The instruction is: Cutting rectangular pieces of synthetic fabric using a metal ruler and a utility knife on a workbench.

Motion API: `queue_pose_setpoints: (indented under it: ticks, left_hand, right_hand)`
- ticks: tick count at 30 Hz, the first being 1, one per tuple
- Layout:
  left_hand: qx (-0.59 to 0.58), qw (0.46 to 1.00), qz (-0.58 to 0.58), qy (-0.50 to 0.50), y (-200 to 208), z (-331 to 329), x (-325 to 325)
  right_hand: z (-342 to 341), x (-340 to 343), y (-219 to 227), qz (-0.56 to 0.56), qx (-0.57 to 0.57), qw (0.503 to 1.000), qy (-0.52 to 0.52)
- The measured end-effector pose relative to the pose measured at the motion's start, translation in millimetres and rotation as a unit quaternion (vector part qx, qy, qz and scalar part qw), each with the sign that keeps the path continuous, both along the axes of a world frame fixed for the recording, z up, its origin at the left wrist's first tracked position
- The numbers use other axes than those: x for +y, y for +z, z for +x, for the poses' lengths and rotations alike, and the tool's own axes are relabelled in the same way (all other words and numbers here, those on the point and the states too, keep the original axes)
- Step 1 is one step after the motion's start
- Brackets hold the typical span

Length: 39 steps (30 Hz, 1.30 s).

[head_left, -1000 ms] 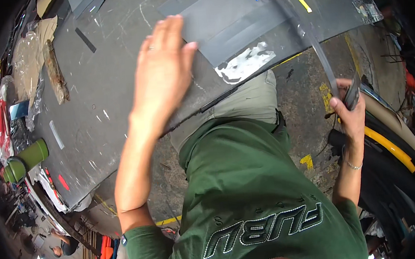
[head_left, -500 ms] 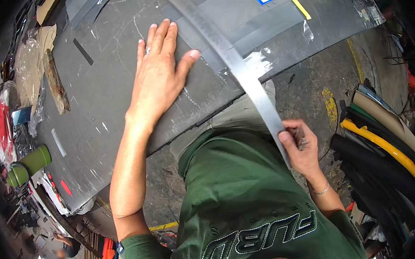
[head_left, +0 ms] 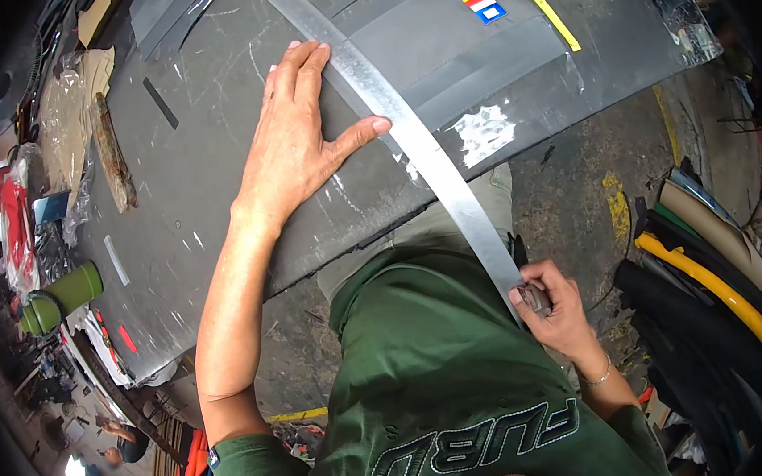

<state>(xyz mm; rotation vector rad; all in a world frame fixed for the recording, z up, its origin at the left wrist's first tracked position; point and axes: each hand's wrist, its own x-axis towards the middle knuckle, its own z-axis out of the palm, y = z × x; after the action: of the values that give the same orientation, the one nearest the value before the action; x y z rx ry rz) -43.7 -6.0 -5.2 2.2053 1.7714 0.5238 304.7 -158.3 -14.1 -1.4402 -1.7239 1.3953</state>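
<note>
Where lettering is borne: across the dark green cotton T-shirt (head_left: 424,333) at 6 o'clock, large dark characters outlined in pale stitching are seen.
Flag label: at 1 o'clock, a small rectangular patch of coloured flag blocks (head_left: 481,2) is set on a smooth grey layered sheet (head_left: 424,47); no wording can be made out on it.
Metal strip: a long, flat, silvery metal strip (head_left: 428,158) is laid across the scuffed dark grey tabletop (head_left: 212,144), running from 11 to 4 o'clock, its near end past the table edge; any fine markings are lost in glare.
Left hand: at 11 o'clock, the left hand (head_left: 292,133) is laid palm down, thumb spread from the fingers, index fingertip and thumb tip set at the strip's left edge.
Right hand: at 4 o'clock, the strip's near end is pinched between thumb and fingers by the right hand (head_left: 552,307); a small dark object (head_left: 536,299) is held there too, too covered to be identified.
Surroundings: a rough wooden stick (head_left: 112,156) is seen at 10 o'clock, a green cylinder (head_left: 72,289) at 9.
Cut off: the strip's far end is cropped by the top edge.
</note>
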Motion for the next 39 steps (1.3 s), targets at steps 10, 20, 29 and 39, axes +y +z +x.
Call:
queue_pose_setpoints:
  ticks: [10, 20, 29, 39]
  left_hand:
    - [0.048, 0.999, 0.006, -0.019, 3, 0, 5]
    - [0.038, 0.997, 0.056, -0.023, -9, -2, 6]
    - [0.044, 0.997, 0.063, -0.023, -5, -1, 6]
    - [0.045, 0.997, 0.055, -0.014, -7, 0, 3]
  right_hand:
    - [-62, 73, -7, -0.121, 0.114, 0.985, -0.042]
    - [-82, 78, -15, -0.157, 0.215, 0.958, -0.104]
    - [-84, 77, -13, -0.161, 0.202, 0.96, -0.111]
    - [-82, 79, -10, -0.166, 0.203, 0.958, -0.118]
